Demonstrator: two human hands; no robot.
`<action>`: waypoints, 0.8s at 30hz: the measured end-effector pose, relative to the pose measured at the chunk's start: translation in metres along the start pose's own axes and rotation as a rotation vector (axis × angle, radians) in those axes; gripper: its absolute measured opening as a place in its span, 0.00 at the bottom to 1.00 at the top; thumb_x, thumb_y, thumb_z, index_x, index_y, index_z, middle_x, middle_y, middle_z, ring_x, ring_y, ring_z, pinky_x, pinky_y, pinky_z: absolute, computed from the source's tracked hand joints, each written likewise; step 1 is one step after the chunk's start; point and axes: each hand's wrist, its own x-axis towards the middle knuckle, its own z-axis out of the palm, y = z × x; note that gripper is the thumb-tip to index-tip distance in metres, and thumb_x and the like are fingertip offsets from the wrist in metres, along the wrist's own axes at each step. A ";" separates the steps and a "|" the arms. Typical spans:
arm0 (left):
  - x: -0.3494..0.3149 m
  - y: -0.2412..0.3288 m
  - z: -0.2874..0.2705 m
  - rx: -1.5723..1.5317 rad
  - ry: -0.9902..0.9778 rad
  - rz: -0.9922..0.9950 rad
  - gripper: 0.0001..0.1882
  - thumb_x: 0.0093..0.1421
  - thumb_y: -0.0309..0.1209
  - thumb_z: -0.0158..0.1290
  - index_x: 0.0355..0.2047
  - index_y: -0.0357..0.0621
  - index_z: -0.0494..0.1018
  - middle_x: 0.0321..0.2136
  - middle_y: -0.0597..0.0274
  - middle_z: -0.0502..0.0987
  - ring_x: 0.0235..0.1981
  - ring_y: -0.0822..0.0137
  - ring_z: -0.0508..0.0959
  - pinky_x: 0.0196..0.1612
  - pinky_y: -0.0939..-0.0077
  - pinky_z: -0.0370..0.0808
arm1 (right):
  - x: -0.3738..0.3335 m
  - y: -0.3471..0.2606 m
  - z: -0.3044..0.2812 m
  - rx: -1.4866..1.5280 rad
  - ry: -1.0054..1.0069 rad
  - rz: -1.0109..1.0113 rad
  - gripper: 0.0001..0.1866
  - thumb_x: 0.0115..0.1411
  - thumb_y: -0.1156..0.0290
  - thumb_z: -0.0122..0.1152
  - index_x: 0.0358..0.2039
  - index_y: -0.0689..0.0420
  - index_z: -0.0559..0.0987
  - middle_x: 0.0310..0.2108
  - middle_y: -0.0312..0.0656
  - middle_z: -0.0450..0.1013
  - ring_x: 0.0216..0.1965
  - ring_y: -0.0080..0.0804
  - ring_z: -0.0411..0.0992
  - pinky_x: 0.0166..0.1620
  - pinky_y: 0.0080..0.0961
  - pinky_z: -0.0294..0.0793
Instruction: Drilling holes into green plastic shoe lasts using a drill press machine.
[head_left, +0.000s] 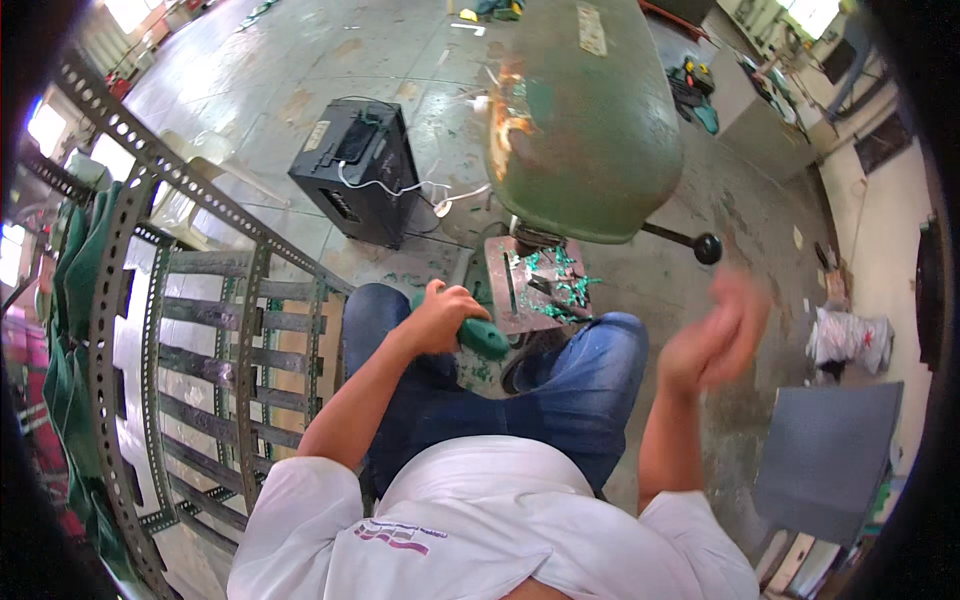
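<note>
My left hand [448, 318] is closed around a dark green, rounded, shoe-shaped piece [483, 340] with small holes in its end, held over my left knee. Just beyond it stands a large green machine head [590, 130], with a metal work table [512, 290] below it. Bright green scraps [572, 290] are scattered on that table. A lever with a round black knob [707, 248] sticks out from the machine's right side. Near the knob, but apart from it, my right hand [715, 335] is raised and smeared by motion, so its fingers are unclear.
A perforated metal rack [205, 350] with slats stands at my left, green cloth [75, 330] hanging on it. Ahead, a black box [355, 175] carries a phone with a white cable [385, 185]. A grey panel [828, 455] and a plastic bag [850, 340] are at right.
</note>
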 end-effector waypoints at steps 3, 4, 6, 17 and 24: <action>-0.032 0.073 -0.077 -0.081 0.018 0.064 0.36 0.38 0.29 0.72 0.54 0.65 0.85 0.53 0.71 0.82 0.66 0.57 0.73 0.67 0.38 0.58 | -0.070 -0.056 -0.006 0.307 -0.566 0.352 0.20 0.76 0.58 0.54 0.50 0.63 0.82 0.43 0.50 0.80 0.40 0.39 0.76 0.49 0.38 0.77; -0.041 0.092 -0.092 -0.057 0.048 0.065 0.36 0.40 0.29 0.72 0.54 0.64 0.85 0.56 0.69 0.79 0.66 0.57 0.72 0.70 0.35 0.57 | -0.092 -0.076 0.013 0.438 -0.648 0.615 0.22 0.74 0.55 0.61 0.53 0.62 0.81 0.46 0.48 0.80 0.40 0.41 0.77 0.49 0.37 0.78; -0.051 0.115 -0.107 -0.012 0.102 0.035 0.35 0.41 0.29 0.72 0.54 0.64 0.84 0.59 0.67 0.77 0.67 0.57 0.71 0.72 0.31 0.55 | -0.154 -0.093 0.031 0.848 -0.796 1.197 0.33 0.69 0.47 0.71 0.61 0.59 0.76 0.50 0.47 0.79 0.40 0.41 0.80 0.47 0.36 0.81; -0.095 0.114 -0.108 -0.643 0.763 -0.685 0.43 0.72 0.37 0.63 0.80 0.41 0.54 0.69 0.46 0.68 0.69 0.57 0.69 0.65 0.62 0.74 | -0.143 -0.104 0.083 1.386 -1.033 1.725 0.26 0.75 0.54 0.65 0.63 0.57 0.70 0.49 0.49 0.79 0.38 0.37 0.81 0.43 0.35 0.84; -0.135 0.174 -0.199 -0.467 0.574 -0.561 0.51 0.72 0.52 0.62 0.80 0.39 0.46 0.62 0.31 0.75 0.65 0.42 0.78 0.65 0.55 0.75 | -0.152 -0.131 0.114 1.490 -1.156 0.996 0.38 0.76 0.68 0.64 0.79 0.54 0.56 0.55 0.45 0.79 0.52 0.32 0.80 0.56 0.35 0.83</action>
